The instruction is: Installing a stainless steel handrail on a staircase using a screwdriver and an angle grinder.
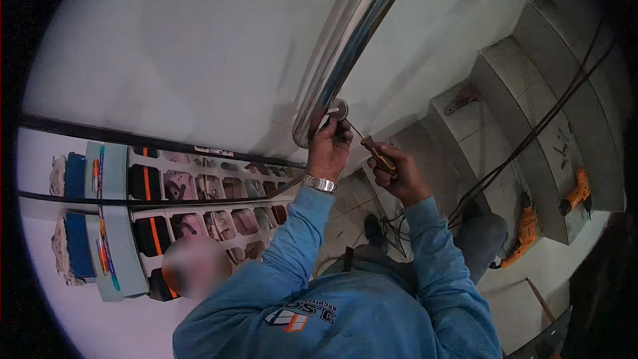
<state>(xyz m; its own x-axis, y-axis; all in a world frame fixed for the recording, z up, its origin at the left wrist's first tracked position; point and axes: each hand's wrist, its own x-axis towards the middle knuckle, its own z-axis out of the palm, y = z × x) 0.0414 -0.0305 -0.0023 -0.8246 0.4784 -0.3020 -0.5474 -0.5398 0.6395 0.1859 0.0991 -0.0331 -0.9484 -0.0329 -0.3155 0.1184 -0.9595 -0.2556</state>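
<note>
"Rail (354,33) location?"
"Alongside the wall (179,46), disc (341,109) near its lower end."
"Grips?"
"Right hand (403,174) closed round the screwdriver (377,152); left hand (329,151) bunched at the disc, hold unclear."
"Progress?"
"Rail seemingly in place; work at disc looks unfinished, tightness not visible."

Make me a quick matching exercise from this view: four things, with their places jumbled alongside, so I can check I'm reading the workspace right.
Things:
1. Screwdriver
2. Wristwatch
3. Left hand
4. Orange power tools

Places:
A. At the round metal disc beside the shiny rail
B. By the steps, off to the person's right
C. In the right hand
D. Around the left wrist

Pairs: 1-C, 2-D, 3-A, 4-B
</note>
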